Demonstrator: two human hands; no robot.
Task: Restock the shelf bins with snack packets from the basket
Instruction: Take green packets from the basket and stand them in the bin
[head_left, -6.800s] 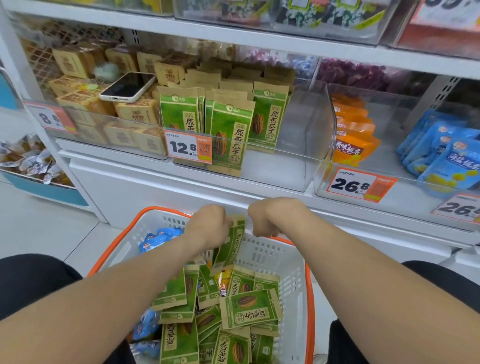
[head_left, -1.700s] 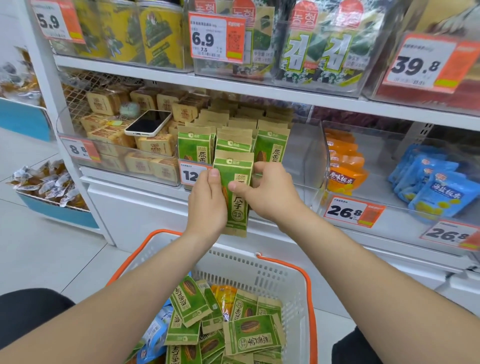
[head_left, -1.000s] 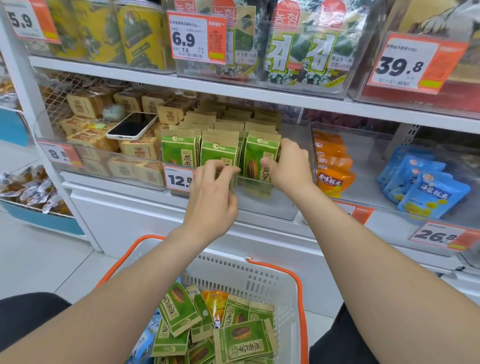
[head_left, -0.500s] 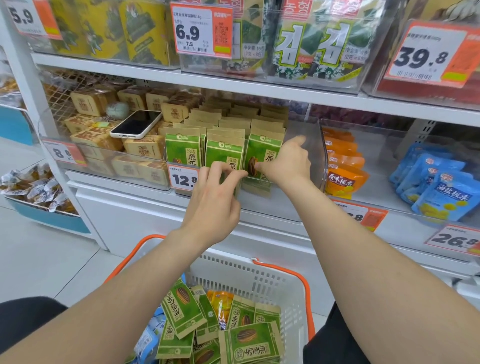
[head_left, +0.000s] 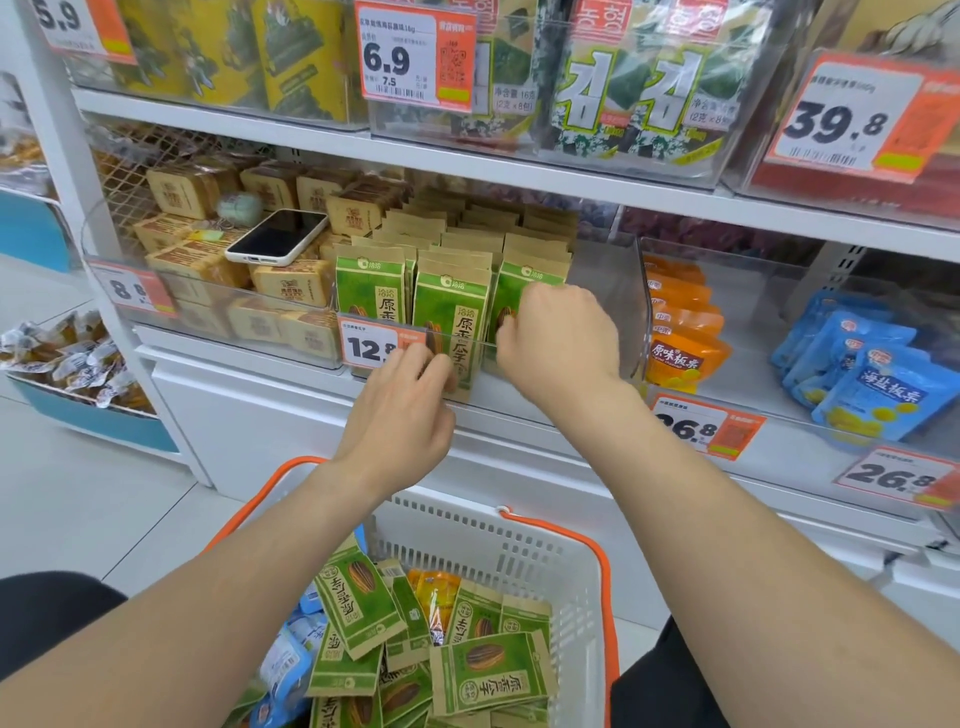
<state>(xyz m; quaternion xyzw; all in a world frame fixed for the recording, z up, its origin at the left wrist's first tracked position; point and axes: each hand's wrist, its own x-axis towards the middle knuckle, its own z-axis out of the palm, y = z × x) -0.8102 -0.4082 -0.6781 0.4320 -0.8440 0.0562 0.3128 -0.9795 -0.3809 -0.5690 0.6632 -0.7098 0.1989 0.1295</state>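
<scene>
The clear plastic shelf bin (head_left: 613, 291) on the middle shelf holds three rows of green and brown paper snack packets (head_left: 370, 288), all standing upright. The right hand (head_left: 558, 343) reaches over the front wall of the bin. Its fingers are curled round the front packet of the right row (head_left: 524, 275), which it grips at the upper part. The left hand (head_left: 400, 410) is lower, in front of the bin, with the fingers loosely straight and holding nothing. Its fingertips lie at the front wall, just beside the white and orange price tag (head_left: 366, 345) and below the front packet of the middle row (head_left: 452, 317). Under both arms stands the white plastic basket with orange rim (head_left: 545, 561). In it lie more green packets (head_left: 491, 675) in a loose heap, together with some blue packets (head_left: 283, 660) and one orange packet (head_left: 436, 592). A white smartphone (head_left: 278, 236) lies on brown boxes (head_left: 293, 283) in the neighbouring bin on the left.
</scene>
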